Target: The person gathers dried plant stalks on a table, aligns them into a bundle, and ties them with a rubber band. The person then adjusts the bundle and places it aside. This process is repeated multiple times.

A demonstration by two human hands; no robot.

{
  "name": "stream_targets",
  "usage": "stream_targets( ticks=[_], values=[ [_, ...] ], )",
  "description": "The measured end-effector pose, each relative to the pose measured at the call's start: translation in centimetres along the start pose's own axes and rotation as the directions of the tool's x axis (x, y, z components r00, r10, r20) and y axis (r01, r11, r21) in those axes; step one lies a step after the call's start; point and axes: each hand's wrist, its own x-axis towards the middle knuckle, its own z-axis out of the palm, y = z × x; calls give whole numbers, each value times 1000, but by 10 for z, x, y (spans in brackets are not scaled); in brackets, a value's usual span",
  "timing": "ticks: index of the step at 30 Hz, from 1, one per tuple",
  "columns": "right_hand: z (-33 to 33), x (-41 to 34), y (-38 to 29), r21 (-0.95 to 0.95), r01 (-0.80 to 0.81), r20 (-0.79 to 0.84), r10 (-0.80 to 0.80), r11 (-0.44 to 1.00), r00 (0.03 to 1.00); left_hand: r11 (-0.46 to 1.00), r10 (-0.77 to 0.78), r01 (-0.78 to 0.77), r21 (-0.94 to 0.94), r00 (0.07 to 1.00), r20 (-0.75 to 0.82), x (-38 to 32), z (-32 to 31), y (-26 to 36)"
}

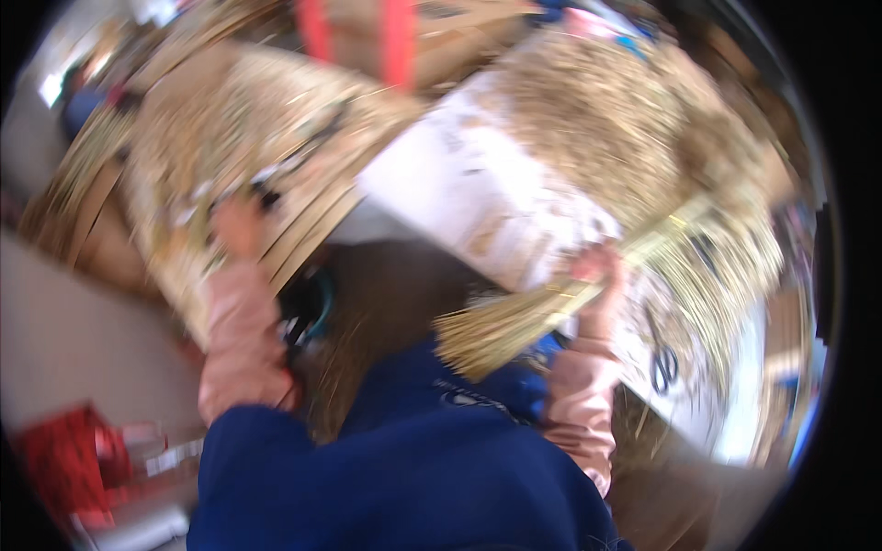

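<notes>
My right hand [601, 275] grips a tied bundle of straw-like stalks [506, 327]. Its cut, flared end points down and left over my lap, while the longer part runs up and right over a white tabletop [441, 186]. My left hand [240, 224] reaches onto a board [303, 234] on the left that looks like stacked cardboard. A small black item [267, 198] lies right beside its fingers, and blur hides whether they hold anything. Scissors [665, 368] with dark handles rest near the front right edge of the white tabletop.
A heap of loose stalks [586, 110] covers much of the white tabletop. More stalks [207, 124] lie across the left board. Two red uprights [398, 45] stand at the back, before a cardboard box [455, 34]. A red bag or box [72, 454] sits at lower left.
</notes>
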Motion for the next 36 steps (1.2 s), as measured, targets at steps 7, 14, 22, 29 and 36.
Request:
stream_targets(
  ticks=[7, 14, 22, 29, 36],
  values=[
    [-15, 9, 35, 91, -86, 233, 63, 992, 970, 974, -207, 218, -64, 967, 147, -1, 22, -56],
    [-20, 6, 32, 191, -165, 402, 76, 968, 913, 928, -164, 120, -353, 981, -99, 7, -85, -13],
    [-22, -4, 26, 153, -85, 433, 11, 985, 901, -225, 502, 519, -825, 787, 359, -64, -219, 166],
    [-12, -10, 28, 122, -28, 273, -6, 992, 962, 79, 642, 209, -975, 737, 210, -78, -274, 250],
    [-19, -12, 33, 100, 21, 213, -42, 995, 976, -82, 561, 321, -944, 798, 222, -93, -275, 293]
  ],
)
